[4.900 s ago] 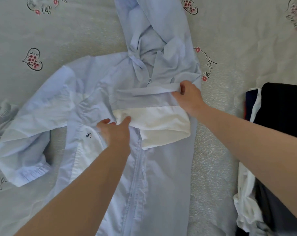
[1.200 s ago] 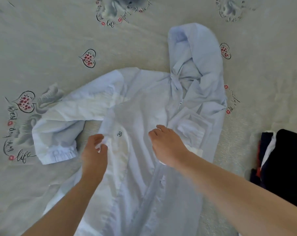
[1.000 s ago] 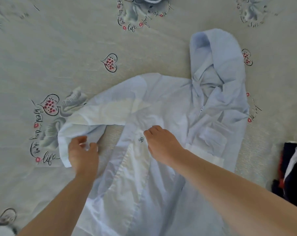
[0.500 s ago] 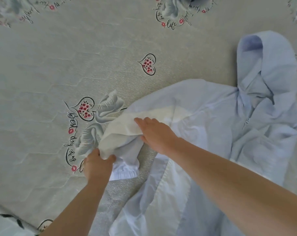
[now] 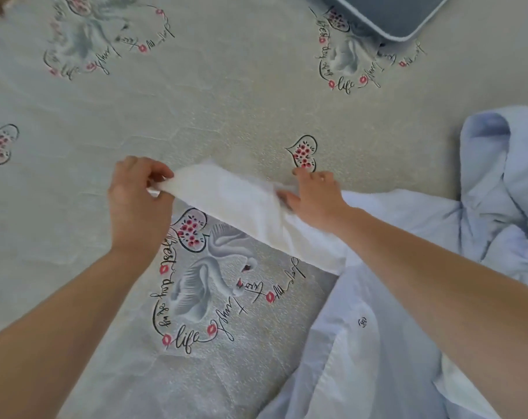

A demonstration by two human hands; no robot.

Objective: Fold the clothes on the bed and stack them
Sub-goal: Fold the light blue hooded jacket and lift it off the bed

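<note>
Head view: sleeve pulled out straight, mid-frame.
Left hand (image 5: 135, 201) pinches the sleeve (image 5: 241, 204) cuff; right hand (image 5: 312, 195) seemingly grips mid-sleeve. Bunched half a second ago, now stretched; hooded jacket (image 5: 407, 297) lies right on bed (image 5: 226, 101), ready for folding inward.

One view only: head cam, wide-angle, worn by the person, looking fwd and steeply down onto the bed (image 5: 226, 110) from close above. Both forearms enter from the 6 o'clock edge, left from approx 7, right from approx 4, so the cam sits just behind and above them. The left hand (image 5: 135, 198) and right hand (image 5: 314, 195) sit near frame centre, w/ the pale blue hooded jacket (image 5: 407, 297) filling the 3 to 5 o'clock part and cut off by the frame edge. A grey cushion corner (image 5: 389, 16) pokes in at 1 o'clock. Lens distortion bends the sheet print twd the edges. No 2nd view, so no shared area.
</note>
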